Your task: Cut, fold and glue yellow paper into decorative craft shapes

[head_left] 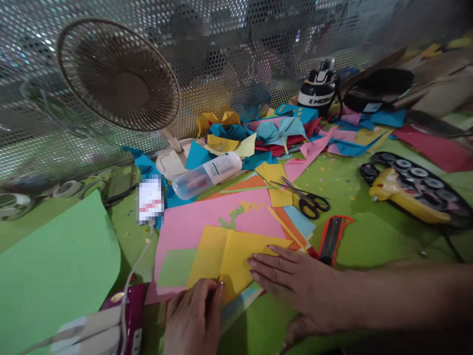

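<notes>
A yellow sheet of paper (pixel 240 259) with a crease down it lies on top of a pink sheet (pixel 185 224). My left hand (pixel 194 313) has its fingers curled and pinched on the near edge of the yellow sheet, close to the crease. Flat on the right part of the same sheet rests my right hand (pixel 295 278), fingers stretched out. A light green piece of paper (pixel 177 266) shows left of the yellow one. Small yellow and green scraps (pixel 234 217) lie behind it. Black-handled scissors (pixel 305 197) and an orange utility knife (pixel 330 239) lie to the right.
A clear plastic bottle (pixel 207 175) lies behind the sheets, near a desk fan (pixel 121 79). Crumpled coloured paper (pixel 266 130) and a black bottle (pixel 318 91) line the mesh wall. A yellow glue gun (pixel 402 195) is at right; a green sheet (pixel 55 261) and power strip (pixel 135 315) are at left.
</notes>
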Demonstrator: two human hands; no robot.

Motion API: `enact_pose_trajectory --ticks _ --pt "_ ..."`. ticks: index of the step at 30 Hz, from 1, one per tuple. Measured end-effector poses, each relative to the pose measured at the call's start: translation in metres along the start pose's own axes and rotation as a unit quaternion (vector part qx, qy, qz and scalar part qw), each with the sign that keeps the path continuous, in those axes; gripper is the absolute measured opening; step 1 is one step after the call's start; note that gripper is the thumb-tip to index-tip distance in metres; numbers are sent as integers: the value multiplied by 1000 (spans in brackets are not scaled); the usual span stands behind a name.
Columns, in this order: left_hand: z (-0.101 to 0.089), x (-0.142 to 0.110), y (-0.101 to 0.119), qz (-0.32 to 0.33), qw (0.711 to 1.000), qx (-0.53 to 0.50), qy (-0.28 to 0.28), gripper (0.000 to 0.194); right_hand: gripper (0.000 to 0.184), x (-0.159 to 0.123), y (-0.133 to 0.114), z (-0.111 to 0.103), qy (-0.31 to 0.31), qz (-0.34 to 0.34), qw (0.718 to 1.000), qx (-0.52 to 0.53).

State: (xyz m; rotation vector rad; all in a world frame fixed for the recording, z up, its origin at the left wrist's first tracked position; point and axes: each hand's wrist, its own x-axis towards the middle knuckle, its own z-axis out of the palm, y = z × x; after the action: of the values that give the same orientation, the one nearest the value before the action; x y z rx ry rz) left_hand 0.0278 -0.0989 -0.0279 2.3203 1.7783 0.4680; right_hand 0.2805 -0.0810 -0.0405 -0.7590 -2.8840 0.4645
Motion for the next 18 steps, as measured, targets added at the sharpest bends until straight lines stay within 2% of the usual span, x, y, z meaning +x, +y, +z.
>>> enact_pose_trajectory --ticks 18 --pt "1 4 1 -16 999 31 4 28 77 3 0 2 28 -1 1000 -8"
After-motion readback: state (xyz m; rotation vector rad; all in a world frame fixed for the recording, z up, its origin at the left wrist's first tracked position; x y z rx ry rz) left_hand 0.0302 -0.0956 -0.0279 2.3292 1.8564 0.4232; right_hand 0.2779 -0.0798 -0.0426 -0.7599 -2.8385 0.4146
